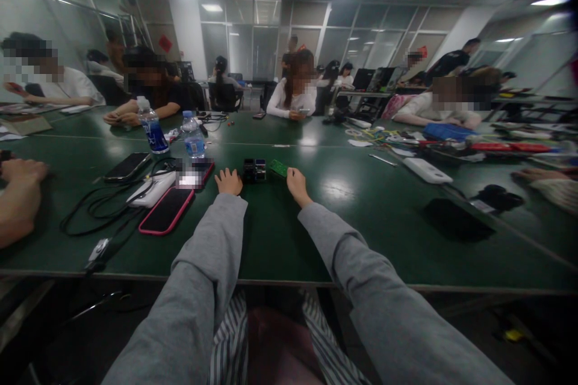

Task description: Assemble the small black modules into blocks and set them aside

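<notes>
Straight ahead on the green table (266, 240), my right hand (295, 183) pinches the near right end of a green circuit board (279, 168). The board is tilted and reaches left from my fingers. My left hand (229, 181) lies on the table with its fingers spread, holding nothing. Between my hands stands a small group of dark, box-shaped parts (254, 171) with shiny faces; their kind is too small to make out. The left fingertips are just beside this group, and I cannot tell whether they touch it.
Left of my hands lie a phone with a pink edge (167, 210), a white power bank (152, 189), a black phone (127, 166) and cables. Two bottles (194, 137) stand behind. On the right are a white device (427, 170) and a black pouch (458, 219). Several people sit around.
</notes>
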Motion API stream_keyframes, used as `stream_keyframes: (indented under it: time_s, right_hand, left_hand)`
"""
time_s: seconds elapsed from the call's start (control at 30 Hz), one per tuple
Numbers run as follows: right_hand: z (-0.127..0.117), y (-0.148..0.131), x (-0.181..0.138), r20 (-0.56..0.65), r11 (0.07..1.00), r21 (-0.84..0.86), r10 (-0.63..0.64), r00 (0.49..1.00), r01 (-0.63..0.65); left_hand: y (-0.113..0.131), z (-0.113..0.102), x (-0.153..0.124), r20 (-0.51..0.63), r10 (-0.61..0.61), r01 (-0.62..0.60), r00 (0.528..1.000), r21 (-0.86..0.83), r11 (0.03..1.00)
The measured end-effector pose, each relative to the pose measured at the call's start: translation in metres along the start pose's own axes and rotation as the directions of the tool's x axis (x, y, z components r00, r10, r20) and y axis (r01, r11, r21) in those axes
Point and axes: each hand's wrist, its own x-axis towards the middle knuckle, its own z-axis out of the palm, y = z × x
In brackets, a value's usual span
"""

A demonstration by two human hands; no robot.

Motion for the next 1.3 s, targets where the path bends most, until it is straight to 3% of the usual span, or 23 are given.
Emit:
stream_keyframes:
  time_s: [0.17, 0.4, 0.53, 0.63, 0.77, 0.9, 1.0, 1.17, 1.23, 1.3]
  right_hand:
    - [0.003, 0.005, 0.000, -0.013, 0.993, -0.108, -0.044, 0.999, 0.042]
    - [0.006, -0.006, -0.008, -0.014, 0.985, -0.114, -0.134, 0.991, 0.132]
    - [0.008, -0.013, -0.011, 0.081, 0.953, -0.130, -0.264, 0.961, 0.273]
    - [0.005, -0.011, -0.011, 0.136, 0.946, -0.117, -0.286, 0.949, 0.302]
    - [-0.016, 0.003, -0.013, 0.217, 0.919, -0.104, -0.353, 0.910, 0.381]
    - [-0.067, 0.037, -0.023, 0.272, 0.884, -0.133, -0.402, 0.874, 0.448]
    - [-0.124, 0.082, -0.033, 0.219, 0.874, -0.214, -0.392, 0.893, 0.436]
    - [-0.239, 0.161, -0.048, 0.000, 0.854, -0.462, -0.267, 0.964, 0.237]
    - [-0.284, 0.181, -0.054, -0.144, 0.833, -0.525, -0.286, 0.947, 0.172]
    - [-0.324, 0.193, -0.059, -0.315, 0.816, -0.573, -0.306, 0.898, 0.077]
  left_hand:
    - [0.003, -0.006, -0.003, 0.023, -0.016, 0.016, 1.000, 0.002, 1.000]
    - [0.002, -0.003, -0.001, 0.005, -0.022, 0.022, 1.000, -0.009, 1.000]
    - [0.001, 0.000, 0.000, 0.002, -0.008, 0.008, 1.000, -0.028, 1.000]
    - [0.001, -0.001, 0.000, 0.008, -0.013, 0.013, 1.000, -0.027, 1.000]
    - [0.001, -0.002, 0.000, 0.019, -0.017, 0.017, 1.000, -0.024, 1.000]
    - [0.000, -0.001, 0.000, 0.007, -0.008, 0.008, 1.000, -0.038, 0.999]
    - [0.000, 0.001, -0.001, -0.002, -0.012, 0.012, 1.000, -0.034, 0.999]
    - [0.000, 0.000, -0.002, -0.007, -0.011, 0.011, 1.000, -0.029, 1.000]
    - [0.000, 0.000, -0.002, -0.002, -0.011, 0.011, 1.000, -0.025, 1.000]
    - [0.000, 0.000, -0.001, 0.002, -0.011, 0.011, 1.000, -0.023, 1.000]
